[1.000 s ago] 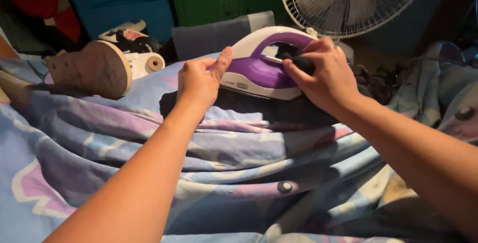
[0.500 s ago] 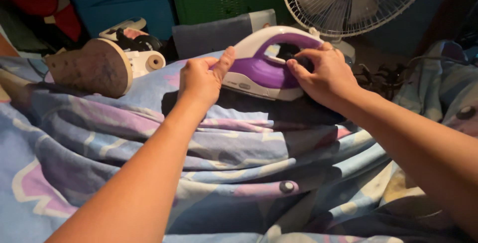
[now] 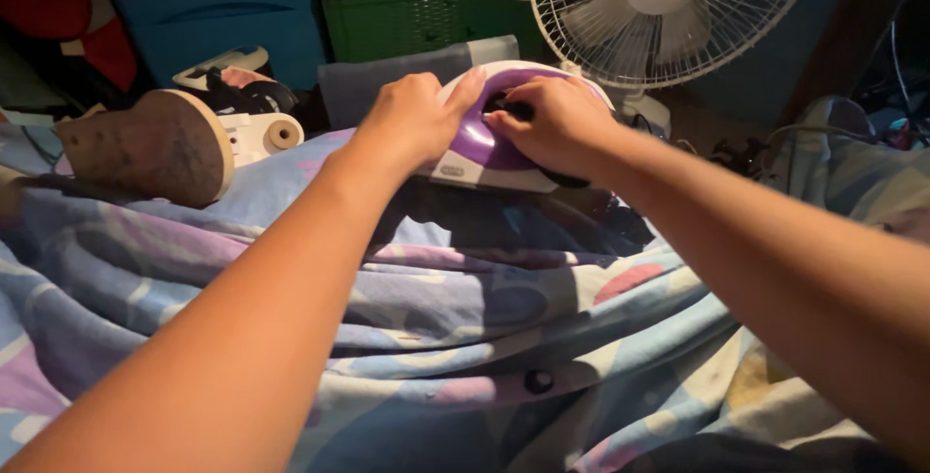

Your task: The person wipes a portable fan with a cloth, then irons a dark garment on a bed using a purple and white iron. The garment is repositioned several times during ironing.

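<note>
Nearest me lies the rumpled pale-blue bedsheet with pink and purple patterns (image 3: 465, 337), and both my forearms reach out over it. Past it, my left hand (image 3: 412, 124) rests curled against the left flank of the purple-and-white plastic steam iron (image 3: 484, 148), fingers loosely folded, not clamped round anything. My right hand (image 3: 557, 124) lies on top at the handle, fingertips pressed in at a dark control; I cannot tell if it truly grips. The iron sits soleplate-down on a dark garment (image 3: 523, 221), long axis running left-right. Beyond stand an upended second iron with a scorched brown soleplate (image 3: 155, 148) and a white pedestal fan (image 3: 668, 8).
</note>
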